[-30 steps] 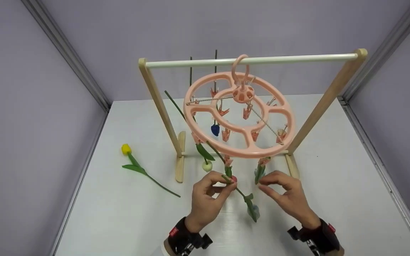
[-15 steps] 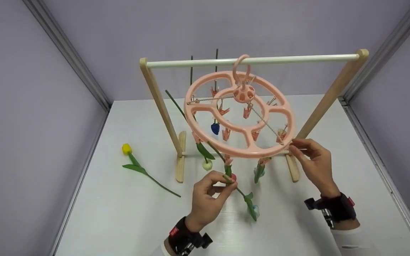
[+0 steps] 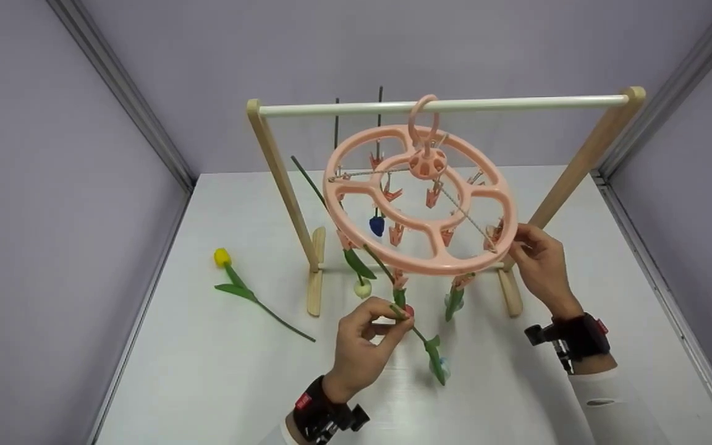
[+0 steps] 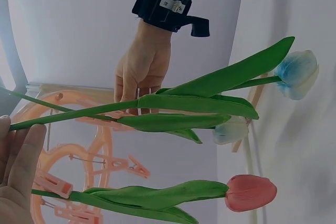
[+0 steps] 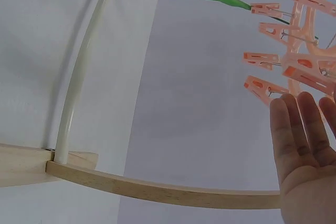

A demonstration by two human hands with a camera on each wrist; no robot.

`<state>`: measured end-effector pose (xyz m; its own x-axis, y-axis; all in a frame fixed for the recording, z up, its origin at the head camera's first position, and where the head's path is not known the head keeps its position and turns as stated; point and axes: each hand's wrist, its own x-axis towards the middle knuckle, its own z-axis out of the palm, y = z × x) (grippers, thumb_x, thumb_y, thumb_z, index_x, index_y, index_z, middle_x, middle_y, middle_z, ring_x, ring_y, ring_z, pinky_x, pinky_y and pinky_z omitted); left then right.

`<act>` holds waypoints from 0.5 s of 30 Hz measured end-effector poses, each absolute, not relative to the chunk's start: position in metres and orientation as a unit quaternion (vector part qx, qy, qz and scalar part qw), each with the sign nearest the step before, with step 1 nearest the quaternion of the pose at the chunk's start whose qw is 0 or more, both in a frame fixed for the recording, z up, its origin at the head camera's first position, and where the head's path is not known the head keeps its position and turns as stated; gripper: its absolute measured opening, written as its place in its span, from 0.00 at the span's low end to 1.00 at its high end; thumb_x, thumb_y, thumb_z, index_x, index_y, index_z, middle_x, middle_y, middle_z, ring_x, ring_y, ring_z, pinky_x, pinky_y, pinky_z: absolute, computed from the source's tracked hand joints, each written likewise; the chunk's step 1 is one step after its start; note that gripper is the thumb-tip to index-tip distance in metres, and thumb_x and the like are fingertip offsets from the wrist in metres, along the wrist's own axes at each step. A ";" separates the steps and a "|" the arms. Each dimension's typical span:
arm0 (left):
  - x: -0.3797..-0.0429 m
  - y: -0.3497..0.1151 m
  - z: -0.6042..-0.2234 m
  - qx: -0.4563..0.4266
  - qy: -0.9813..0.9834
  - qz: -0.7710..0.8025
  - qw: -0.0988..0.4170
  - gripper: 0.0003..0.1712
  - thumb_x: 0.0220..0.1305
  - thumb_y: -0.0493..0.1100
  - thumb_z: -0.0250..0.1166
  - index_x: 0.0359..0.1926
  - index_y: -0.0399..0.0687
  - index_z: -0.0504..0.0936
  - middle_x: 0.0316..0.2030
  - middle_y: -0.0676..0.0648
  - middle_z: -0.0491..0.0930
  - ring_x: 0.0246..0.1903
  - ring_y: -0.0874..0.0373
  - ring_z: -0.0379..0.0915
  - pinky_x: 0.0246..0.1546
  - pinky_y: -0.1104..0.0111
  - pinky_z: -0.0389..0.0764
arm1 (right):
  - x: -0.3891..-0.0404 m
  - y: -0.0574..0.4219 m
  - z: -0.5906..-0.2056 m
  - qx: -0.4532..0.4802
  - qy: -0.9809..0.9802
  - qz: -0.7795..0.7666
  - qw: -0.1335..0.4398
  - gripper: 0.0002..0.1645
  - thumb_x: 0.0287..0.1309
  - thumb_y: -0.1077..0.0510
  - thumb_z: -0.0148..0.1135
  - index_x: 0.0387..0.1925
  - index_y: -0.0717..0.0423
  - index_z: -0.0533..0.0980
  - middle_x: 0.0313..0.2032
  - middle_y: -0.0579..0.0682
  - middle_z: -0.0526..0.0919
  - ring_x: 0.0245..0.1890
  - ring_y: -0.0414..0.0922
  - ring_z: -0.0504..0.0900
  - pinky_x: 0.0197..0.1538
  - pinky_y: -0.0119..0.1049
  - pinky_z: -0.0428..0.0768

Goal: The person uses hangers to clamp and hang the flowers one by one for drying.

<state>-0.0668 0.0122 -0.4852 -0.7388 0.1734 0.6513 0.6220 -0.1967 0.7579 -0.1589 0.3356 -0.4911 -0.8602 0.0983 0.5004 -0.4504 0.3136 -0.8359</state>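
Note:
My left hand (image 3: 362, 349) pinches the stem of a blue-and-white tulip (image 4: 296, 74) between thumb and fingers, its bloom pointing down toward the table. At the right rim of a round pink clip hanger (image 3: 436, 267), thumb and fingers of my right hand (image 3: 544, 262) pinch a pink clothes peg (image 3: 491, 238); the rim partly covers the fingertips in the head view. Pegs on the near side hold a pink tulip (image 4: 251, 192) and another blue-and-white tulip (image 3: 455, 303), both head down. A white tulip (image 3: 363, 288) and a blue tulip (image 3: 377, 225) hang farther left.
The hanger hooks over the white bar (image 3: 517, 104) of a wooden stand (image 3: 282, 185). A yellow tulip (image 3: 223, 257) lies on the white table (image 3: 207, 383) at the left. Several other pegs (image 5: 265, 61) dangle from the hanger. Grey walls enclose the table.
My right hand has moved from beside the near hanging blue-and-white tulip, up and right to the hanger's right rim, onto a peg. My left hand keeps its pinch on the stem, nearly still.

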 end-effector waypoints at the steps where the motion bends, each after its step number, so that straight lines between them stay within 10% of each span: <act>1: -0.067 0.012 -0.486 -0.326 -0.612 -0.702 0.160 0.10 0.64 0.24 0.69 0.43 0.36 0.81 0.38 0.35 0.83 0.41 0.53 0.88 0.35 0.62 0.93 | -0.160 0.335 -0.491 0.119 -0.772 0.578 0.236 0.10 0.68 0.73 0.63 0.49 0.76 0.82 0.41 0.33 0.89 0.41 0.30 0.87 0.45 0.19 0.84; 15: -0.068 0.012 -0.485 -0.336 -0.606 -0.701 0.171 0.09 0.65 0.23 0.68 0.44 0.35 0.81 0.38 0.35 0.83 0.41 0.53 0.88 0.35 0.62 0.93 | -0.160 0.332 -0.486 0.092 -0.746 0.619 0.229 0.10 0.66 0.72 0.67 0.44 0.79 0.80 0.38 0.45 0.91 0.41 0.35 0.90 0.48 0.22 0.87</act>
